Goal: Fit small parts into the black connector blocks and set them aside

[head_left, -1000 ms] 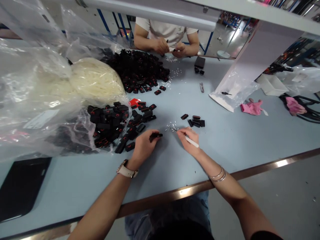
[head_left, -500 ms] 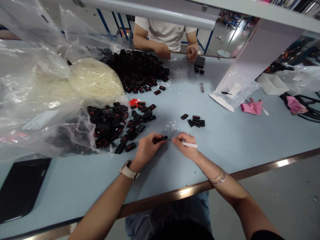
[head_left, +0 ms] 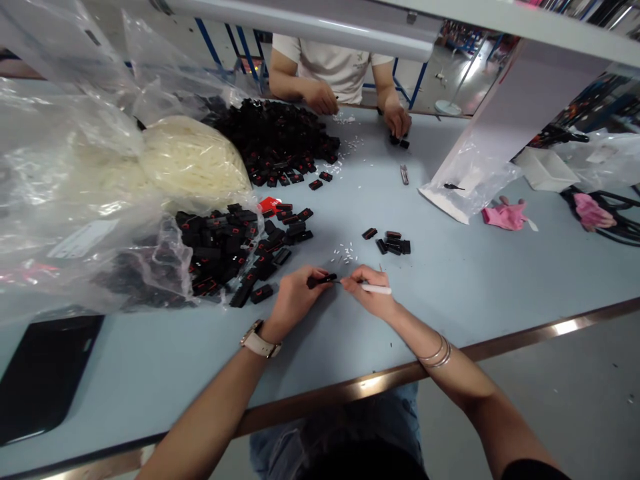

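Note:
My left hand (head_left: pixel 296 293), with a watch at the wrist, pinches a small black connector housing (head_left: pixel 323 280). My right hand (head_left: pixel 369 291) is closed around a thin pick with a white handle (head_left: pixel 377 289), its dark tip pointing left at the housing's near end. Whether the tip is inside the housing or just touching it, I cannot tell. Beyond my fingers, tiny white pieces (head_left: pixel 346 252) lie scattered on the table. A small group of black housings (head_left: pixel 394 244) sits to the right of them.
Clear plastic bags (head_left: pixel 80 233) and loose black housings (head_left: pixel 270 267) fill the left side. Across the table (head_left: pixel 500 287), a co-worker's hands (head_left: pixel 397 121) are at small black parts. Tweezers-like metal tool (head_left: pixel 405 175), pink glove (head_left: pixel 505 215) and a white post stand or lie rightward.
My right hand has shifted slightly left, bringing the pick's tip closer to the housing. The co-worker's hand at the right has moved onto the black parts beside it.

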The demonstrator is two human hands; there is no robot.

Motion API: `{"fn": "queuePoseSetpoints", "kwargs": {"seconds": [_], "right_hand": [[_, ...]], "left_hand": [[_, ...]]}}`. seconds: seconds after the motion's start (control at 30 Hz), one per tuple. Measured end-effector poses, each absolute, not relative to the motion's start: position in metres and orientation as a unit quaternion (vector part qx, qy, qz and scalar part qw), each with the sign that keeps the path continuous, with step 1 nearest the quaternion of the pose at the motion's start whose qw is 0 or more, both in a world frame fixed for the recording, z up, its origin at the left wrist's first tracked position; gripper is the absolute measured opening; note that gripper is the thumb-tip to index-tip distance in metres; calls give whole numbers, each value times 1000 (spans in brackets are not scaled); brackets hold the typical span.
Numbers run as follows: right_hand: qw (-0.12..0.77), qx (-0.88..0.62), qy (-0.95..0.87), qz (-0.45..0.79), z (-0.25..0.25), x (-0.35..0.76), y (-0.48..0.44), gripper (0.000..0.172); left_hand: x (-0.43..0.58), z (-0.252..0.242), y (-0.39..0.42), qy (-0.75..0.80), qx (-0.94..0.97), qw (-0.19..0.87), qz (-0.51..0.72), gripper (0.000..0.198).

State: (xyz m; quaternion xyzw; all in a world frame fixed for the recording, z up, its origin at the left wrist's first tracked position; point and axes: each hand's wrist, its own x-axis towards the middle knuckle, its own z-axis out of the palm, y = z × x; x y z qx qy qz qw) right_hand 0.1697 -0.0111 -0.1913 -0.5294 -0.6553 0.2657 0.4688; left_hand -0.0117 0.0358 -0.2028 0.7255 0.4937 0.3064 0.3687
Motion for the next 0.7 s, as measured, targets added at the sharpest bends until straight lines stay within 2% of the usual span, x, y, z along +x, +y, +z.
{"fn": "queuePoseSetpoints", "kwargs": {"seconds": [0.33,0.57,0.7], "right_hand": [[424,-488,-743,173,-188,169,-10,41],[422,-434,-793,72,-201,167,-9,34],[421,-413,-806,42,-206,167,-9,30]], "left_hand": [[-11,-196,34,523,681,406,311,17],[-10,-192,34,562,628,451,293,26],[-9,-195,35,550,584,515,302,30]]}}
